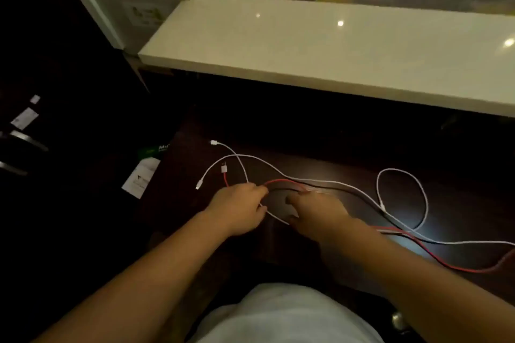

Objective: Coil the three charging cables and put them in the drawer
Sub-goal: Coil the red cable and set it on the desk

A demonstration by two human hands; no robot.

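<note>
Three charging cables lie tangled on a dark wooden surface (348, 170). A red cable (434, 256) with a white plug runs from near my left hand out to the lower right. Two white cables cross it: one (242, 157) arcs over the top, another (401, 172) forms a loop on the right. My left hand (239, 207) pinches the red cable where a white one passes beside it. My right hand (315, 209) rests fingers-down on the cables just to the right, thumb apart. No drawer is visible.
A pale stone ledge (306, 44) runs across the back, above the dark surface. White paper tags (140, 177) and a green package (153, 150) lie in the dark at the left. My white shirt (278, 315) fills the bottom centre.
</note>
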